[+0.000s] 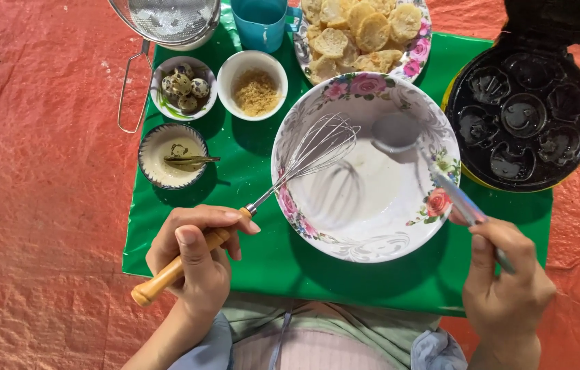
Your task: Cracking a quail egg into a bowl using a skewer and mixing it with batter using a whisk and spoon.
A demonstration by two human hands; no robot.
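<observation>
My left hand [194, 257] grips the wooden handle of a wire whisk [310, 154], whose wires hang over the left side of a large flowered bowl [345, 92]. Pale white batter [372, 192] lies in the bowl's bottom. My right hand [506, 281] holds a metal ladle [399, 133] by its handle; the ladle's scoop is raised over the bowl's upper right part and carries some white batter. Both tools are above the batter, and the whisk throws a shadow on it.
A green mat [249, 260] lies on a red cloth. On it stand a bowl of quail eggs [182, 85], a bowl of brown granules [256, 89], a sauce bowl with a spoon [172, 156], a blue cup [262, 24], a plate of round toasts [358, 31], a sieve [167, 20] and a black multi-well pan [519, 116].
</observation>
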